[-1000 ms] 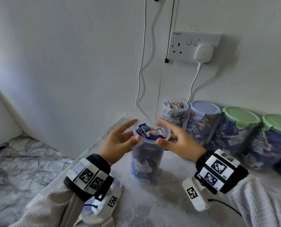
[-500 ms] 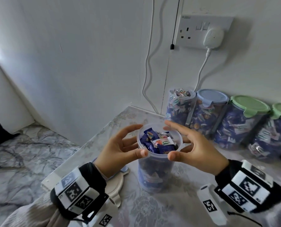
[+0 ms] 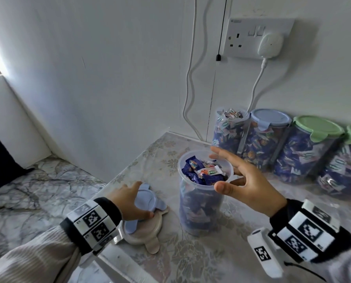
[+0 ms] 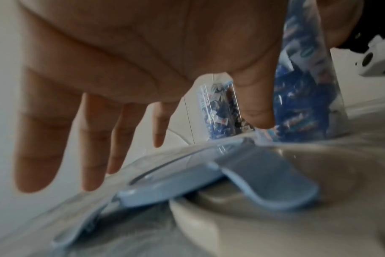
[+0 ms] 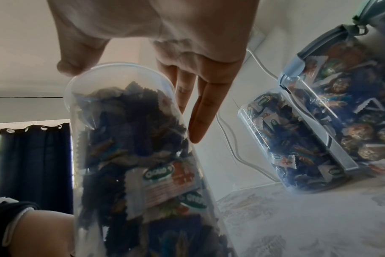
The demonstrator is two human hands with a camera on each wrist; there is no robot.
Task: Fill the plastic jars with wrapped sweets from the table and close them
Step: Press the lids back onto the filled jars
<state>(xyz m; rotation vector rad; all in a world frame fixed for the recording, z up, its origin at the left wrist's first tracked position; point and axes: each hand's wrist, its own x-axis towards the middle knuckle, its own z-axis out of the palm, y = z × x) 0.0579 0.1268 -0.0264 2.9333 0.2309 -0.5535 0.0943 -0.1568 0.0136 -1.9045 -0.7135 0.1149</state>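
Open, full jar [image 3: 201,201] mid-table, right hand [image 3: 250,186] spread beside its rim; left hand [image 3: 129,203], fingers apart, over blue lid [image 3: 145,202] — light, stiff, likely slippery — best pinched at its edge tab.

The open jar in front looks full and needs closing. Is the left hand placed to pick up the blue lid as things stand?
Probably yes. The left hand is spread right over the blue lid, which lies on top of a beige lid, nothing covering it. Fingers look straight, no grip yet.
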